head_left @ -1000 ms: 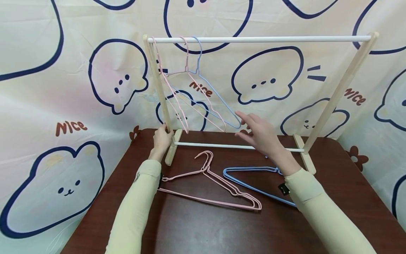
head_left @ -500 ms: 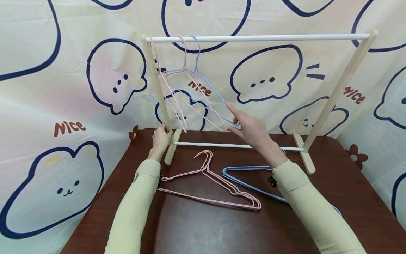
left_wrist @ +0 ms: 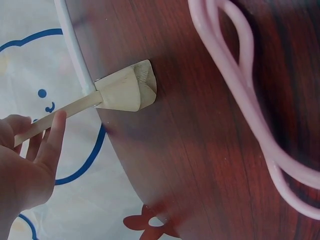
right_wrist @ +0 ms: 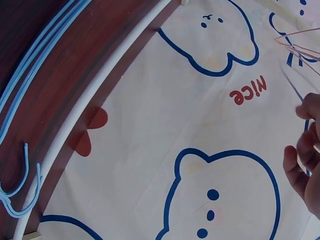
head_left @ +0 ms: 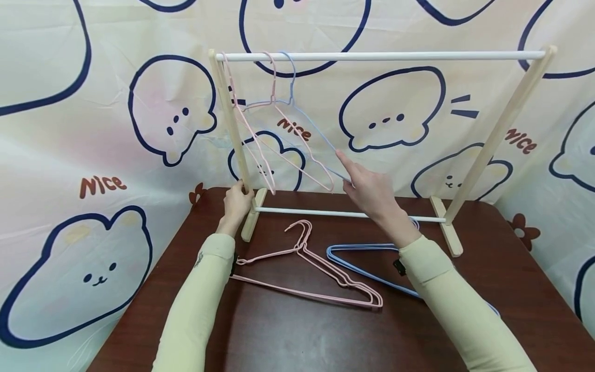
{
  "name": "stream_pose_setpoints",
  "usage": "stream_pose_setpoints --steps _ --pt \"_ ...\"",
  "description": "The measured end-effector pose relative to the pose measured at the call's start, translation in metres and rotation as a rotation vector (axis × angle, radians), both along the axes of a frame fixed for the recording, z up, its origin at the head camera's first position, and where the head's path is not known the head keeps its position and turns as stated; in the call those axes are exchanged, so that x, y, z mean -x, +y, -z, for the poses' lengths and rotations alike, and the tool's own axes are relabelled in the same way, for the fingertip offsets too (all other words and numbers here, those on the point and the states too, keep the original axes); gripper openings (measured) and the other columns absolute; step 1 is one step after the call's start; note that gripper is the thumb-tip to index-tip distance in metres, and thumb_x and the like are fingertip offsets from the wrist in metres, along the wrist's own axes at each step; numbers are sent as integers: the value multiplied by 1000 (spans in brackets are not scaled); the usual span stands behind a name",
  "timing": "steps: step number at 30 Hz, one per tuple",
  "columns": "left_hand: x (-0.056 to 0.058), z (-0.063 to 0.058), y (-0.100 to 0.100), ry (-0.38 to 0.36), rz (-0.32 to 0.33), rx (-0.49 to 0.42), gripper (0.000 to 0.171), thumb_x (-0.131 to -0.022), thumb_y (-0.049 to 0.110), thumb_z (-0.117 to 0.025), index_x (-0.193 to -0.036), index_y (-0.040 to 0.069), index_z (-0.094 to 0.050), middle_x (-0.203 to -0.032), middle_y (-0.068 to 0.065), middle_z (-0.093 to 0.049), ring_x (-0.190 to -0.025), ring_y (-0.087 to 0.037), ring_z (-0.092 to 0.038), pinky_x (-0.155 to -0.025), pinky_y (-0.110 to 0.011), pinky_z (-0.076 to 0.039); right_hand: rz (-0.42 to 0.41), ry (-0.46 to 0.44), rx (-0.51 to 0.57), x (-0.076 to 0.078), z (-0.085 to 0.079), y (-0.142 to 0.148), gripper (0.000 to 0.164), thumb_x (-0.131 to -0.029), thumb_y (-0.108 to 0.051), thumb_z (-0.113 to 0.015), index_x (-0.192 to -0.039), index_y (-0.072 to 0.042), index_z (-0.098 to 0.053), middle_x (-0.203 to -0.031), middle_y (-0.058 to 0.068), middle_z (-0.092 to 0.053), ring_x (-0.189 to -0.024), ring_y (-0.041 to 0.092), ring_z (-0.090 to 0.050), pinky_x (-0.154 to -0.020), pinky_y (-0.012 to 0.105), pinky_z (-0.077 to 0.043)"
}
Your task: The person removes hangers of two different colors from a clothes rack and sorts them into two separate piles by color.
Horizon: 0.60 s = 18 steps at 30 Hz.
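A clothes rack with a white top rail (head_left: 395,56) stands on the table. My left hand (head_left: 236,206) grips the lower part of its left wooden post (head_left: 231,124), also seen in the left wrist view with fingers (left_wrist: 56,135) round the post. From the rail's left end hang two pink hangers (head_left: 296,129) and a blue hanger (head_left: 312,124). My right hand (head_left: 372,194) holds the blue hanger's right end between forefinger and thumb; the hand hides that corner. In the right wrist view, this hand (right_wrist: 311,155) is cut off by the frame's edge.
Several pink hangers (head_left: 321,296) lie stacked on the dark brown table (head_left: 297,346). Blue hangers (head_left: 367,268) lie to their right, partly under my right forearm. The rack's low white bar (head_left: 321,212) runs behind them. A patterned cloth (head_left: 153,268) covers the wall behind.
My right hand has moved left from beside the blue hanger's end and closed its thumb and forefinger on it. My left hand has stayed on the post.
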<state>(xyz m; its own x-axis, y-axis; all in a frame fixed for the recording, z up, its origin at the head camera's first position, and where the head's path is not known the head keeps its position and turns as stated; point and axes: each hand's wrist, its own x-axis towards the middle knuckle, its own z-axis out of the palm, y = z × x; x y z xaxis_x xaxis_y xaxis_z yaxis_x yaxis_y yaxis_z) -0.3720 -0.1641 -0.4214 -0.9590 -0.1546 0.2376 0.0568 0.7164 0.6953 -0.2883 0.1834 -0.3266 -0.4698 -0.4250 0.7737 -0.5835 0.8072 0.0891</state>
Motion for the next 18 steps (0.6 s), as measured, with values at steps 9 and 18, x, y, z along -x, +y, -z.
stream_pose_setpoints --steps 9,18 --pt "0 -1 1 -15 -1 -5 15 -98 20 -56 -107 8 -57 -113 -20 -68 -100 -43 -65 -89 -56 -50 4 84 5 -7 1 5 64 -84 -3 -70 -145 -10 -50 -77 10 -68 -41 15 -38 -39 27 -31" --pt "-2 -1 0 -6 15 -7 16 -99 20 -56 -107 7 -57 -113 -21 -68 -101 -43 -66 -90 -56 -51 -5 137 67 -21 -4 21 60 -87 -4 -67 -144 -3 -49 -72 13 -68 -42 18 -42 -39 29 -31"
